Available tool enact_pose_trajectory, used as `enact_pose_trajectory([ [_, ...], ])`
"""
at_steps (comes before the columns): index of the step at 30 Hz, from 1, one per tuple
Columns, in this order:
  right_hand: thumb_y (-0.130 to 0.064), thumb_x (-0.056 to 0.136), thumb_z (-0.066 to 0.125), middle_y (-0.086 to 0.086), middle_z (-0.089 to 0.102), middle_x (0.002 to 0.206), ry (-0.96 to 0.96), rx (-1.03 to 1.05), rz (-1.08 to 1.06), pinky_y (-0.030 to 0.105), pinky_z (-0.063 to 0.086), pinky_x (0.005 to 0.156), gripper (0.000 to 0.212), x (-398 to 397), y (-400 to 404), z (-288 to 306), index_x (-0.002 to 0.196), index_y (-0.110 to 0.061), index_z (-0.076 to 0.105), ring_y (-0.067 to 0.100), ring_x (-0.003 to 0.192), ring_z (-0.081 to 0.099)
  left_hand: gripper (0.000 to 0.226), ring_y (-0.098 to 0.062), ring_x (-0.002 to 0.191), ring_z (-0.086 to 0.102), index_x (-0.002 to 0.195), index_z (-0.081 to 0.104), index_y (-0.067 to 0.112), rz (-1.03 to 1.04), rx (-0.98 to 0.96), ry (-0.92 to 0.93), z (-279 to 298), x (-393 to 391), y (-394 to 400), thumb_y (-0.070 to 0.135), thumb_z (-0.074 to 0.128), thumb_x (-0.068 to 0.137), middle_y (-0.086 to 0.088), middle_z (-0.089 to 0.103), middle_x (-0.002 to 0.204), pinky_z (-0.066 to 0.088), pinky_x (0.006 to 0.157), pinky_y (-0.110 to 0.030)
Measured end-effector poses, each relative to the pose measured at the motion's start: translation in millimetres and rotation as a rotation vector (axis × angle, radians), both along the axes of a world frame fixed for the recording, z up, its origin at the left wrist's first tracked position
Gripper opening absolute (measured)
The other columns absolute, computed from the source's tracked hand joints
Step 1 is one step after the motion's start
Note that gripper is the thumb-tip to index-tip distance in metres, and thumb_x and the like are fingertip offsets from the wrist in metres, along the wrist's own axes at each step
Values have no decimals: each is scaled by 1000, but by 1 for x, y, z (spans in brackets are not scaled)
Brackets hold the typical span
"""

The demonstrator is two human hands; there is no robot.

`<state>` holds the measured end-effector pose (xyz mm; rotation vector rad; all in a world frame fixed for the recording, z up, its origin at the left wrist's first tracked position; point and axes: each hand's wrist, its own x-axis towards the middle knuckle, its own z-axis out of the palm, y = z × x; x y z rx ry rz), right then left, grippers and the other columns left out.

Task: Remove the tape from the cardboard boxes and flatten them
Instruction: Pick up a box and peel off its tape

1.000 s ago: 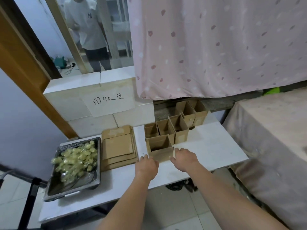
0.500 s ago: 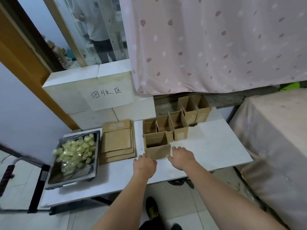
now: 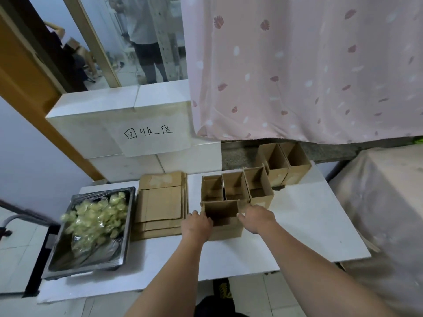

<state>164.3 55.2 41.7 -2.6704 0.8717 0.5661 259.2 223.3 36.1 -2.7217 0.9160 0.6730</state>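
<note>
An open brown cardboard box stands nearest me on the white table. My left hand grips its left wall, fingers curled over the rim. My right hand holds its right wall, thumb on the top edge. Directly behind it is a row of three open boxes, and two more open boxes stand farther back right. A stack of flattened boxes lies to the left of my left hand.
A metal tray lined with film holds several crumpled tape wads at the table's left end. White blocks with a handwritten sign stand behind. A pink curtain hangs at the back, and cloth-covered furniture is on the right.
Both hands moved forward from the near front of the box to its two side walls and took hold. The view tilted down slightly.
</note>
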Motion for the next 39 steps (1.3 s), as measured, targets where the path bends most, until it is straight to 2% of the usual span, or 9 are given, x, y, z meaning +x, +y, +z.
enact_pose_trajectory([
  [6,-51,103,35,4,62,106,100,86,-30,31,40,72,44,21,-20,-16,119,-17,59,22,97,58,34,-23,108,57,121,56,15,112,-94,121,-23,25,-17,34,32,107,-7,59,119,52,96,-43],
  [11,-56,100,36,4,62,108,155,147,-45,32,45,75,49,35,-20,-31,121,-18,59,23,96,59,31,-15,87,58,112,57,15,259,-157,208,-43,39,-22,37,36,105,-1,57,98,49,74,-30],
  [16,-57,98,36,8,62,116,195,220,-70,34,43,75,53,42,-24,-43,123,-16,59,25,96,56,21,-16,84,59,104,48,17,442,-225,311,-59,41,-26,35,39,105,-1,57,94,51,74,-31],
  [21,-45,100,43,8,62,102,176,286,-111,32,45,71,37,43,-21,-50,108,-13,58,26,87,57,8,-18,80,52,103,46,16,535,-218,330,-68,35,-28,20,39,103,-1,51,92,42,69,-30],
  [27,-29,95,50,4,55,89,150,353,-117,31,43,67,18,32,-24,-47,100,-12,55,25,83,55,23,-18,81,54,113,57,9,605,-234,372,-70,19,-27,11,38,101,-3,54,92,44,70,-28],
  [29,-30,93,50,2,51,83,131,385,-108,31,42,63,15,24,-29,-45,94,-14,52,21,77,54,25,-17,82,54,115,59,7,631,-247,376,-68,10,-27,12,39,102,-5,57,97,44,70,-27],
  [33,-32,94,51,0,54,84,69,412,-76,28,39,57,13,3,-44,-41,88,-21,54,15,72,52,26,-18,88,54,120,58,7,695,-295,370,-58,-17,-36,14,39,104,-11,64,117,45,75,-25],
  [36,-36,99,51,-1,58,83,3,472,-82,25,36,53,18,-21,-62,-36,84,-26,51,12,73,56,24,-17,88,55,119,58,7,755,-358,366,-48,-44,-50,14,39,105,-9,62,111,44,72,-24],
  [39,-55,98,47,-6,59,86,-39,580,-74,24,39,59,32,-54,-86,-20,102,-24,55,9,78,57,20,-18,86,57,112,56,9,833,-454,373,-38,-75,-66,13,39,104,-6,60,100,49,69,-26],
])
